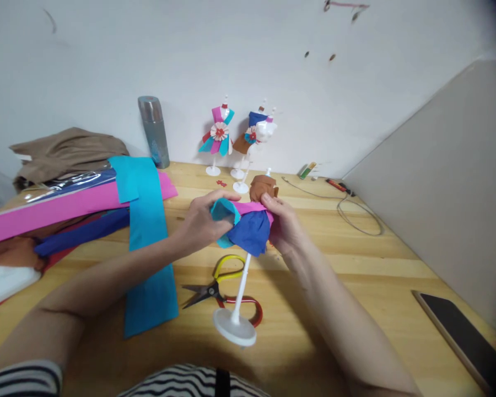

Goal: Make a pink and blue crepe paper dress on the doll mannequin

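Between my hands a small doll dress form on a white stand (241,289) tilts above the table. It wears a brown crepe paper top (261,186), a pink waistband (250,208) and a dark blue skirt (250,231). My left hand (204,220) pinches a turquoise crepe paper piece (226,212) at the skirt's left side. My right hand (287,226) grips the dress form at the waist, thumb on the front by the pink band; its other fingers are hidden behind. Scissors (213,290) with yellow and red handles lie spread behind the stand's round base.
Turquoise (151,286) and pink paper strips (66,212) lie left, near a brown cloth (72,149). A steel flask (155,132) and several dressed forms (220,132) stand by the wall. A cable (359,218) and a phone (458,336) lie right.
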Demonstrator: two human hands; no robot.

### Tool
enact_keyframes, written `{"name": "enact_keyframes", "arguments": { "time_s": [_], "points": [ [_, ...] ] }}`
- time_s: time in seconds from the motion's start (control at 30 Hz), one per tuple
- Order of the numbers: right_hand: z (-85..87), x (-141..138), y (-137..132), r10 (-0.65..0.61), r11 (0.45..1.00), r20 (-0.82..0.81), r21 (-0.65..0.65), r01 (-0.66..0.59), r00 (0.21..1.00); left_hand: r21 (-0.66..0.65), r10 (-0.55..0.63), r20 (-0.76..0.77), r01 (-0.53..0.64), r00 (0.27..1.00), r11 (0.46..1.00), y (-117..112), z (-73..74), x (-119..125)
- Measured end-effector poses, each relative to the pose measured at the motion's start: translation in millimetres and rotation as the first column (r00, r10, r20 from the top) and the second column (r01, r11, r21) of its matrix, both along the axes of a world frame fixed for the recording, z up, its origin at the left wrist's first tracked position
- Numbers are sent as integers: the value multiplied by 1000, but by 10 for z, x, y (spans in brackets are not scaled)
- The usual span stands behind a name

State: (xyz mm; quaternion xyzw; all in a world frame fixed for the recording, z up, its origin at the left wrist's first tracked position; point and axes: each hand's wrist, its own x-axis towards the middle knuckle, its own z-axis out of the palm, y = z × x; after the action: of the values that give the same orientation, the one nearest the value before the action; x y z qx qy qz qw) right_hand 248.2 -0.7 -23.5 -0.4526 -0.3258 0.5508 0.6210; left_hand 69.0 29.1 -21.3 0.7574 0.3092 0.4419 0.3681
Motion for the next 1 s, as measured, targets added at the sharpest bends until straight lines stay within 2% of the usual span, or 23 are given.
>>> {"name": "enact_keyframes", "arguments": {
  "time_s": [0.1, 0.17, 0.23, 0.3, 0.33, 0.43, 0.57, 0.63, 0.67, 0.83, 1.0],
  "points": [
    [-23, -35, 2, -1, 1000, -12, 4, 1, 1000, -177, -34, 69, 46, 997, 983, 72, -10, 6],
    [-41, -45, 11, -12, 1000, -13, 6, 12, 1000, -274, -12, 99, 39, 995, 961, 95, -10, 9],
    [-60, -44, 21, -31, 999, -4, 10, 31, 1000, -281, 54, 70, -33, 996, 959, 94, 6, 11],
    [-79, -35, 29, -49, 999, 8, 23, 49, 999, -234, 115, 34, -104, 993, 967, 87, 29, 11],
    [-90, -26, 33, -55, 998, 11, 29, 54, 998, -232, 118, 30, -108, 993, 967, 90, 40, 11],
    [-130, 5, 47, -36, 999, 21, 27, 36, 999, -361, 4, 94, 31, 996, 932, 146, 49, 10],
    [-191, 31, 71, 115, 993, 28, 29, -116, 993, -524, -195, 261, 308, 945, 794, 305, 4, -18],
    [-217, 23, 85, 181, 983, 19, 22, -182, 983, -554, -266, 296, 392, 917, 735, 379, -27, -45],
    [-229, 14, 94, 191, 982, 15, 13, -191, 982, -554, -291, 285, 405, 913, 727, 409, -41, -59],
    [-335, -43, 135, 119, 986, -1, -118, -118, 993, -491, -308, 103, 317, 946, 811, 503, -104, -105],
    [-508, -68, 135, 173, 946, -58, -268, -182, 983, -483, -394, -7, 342, 919, 806, 556, -198, -106]
  ]
}}
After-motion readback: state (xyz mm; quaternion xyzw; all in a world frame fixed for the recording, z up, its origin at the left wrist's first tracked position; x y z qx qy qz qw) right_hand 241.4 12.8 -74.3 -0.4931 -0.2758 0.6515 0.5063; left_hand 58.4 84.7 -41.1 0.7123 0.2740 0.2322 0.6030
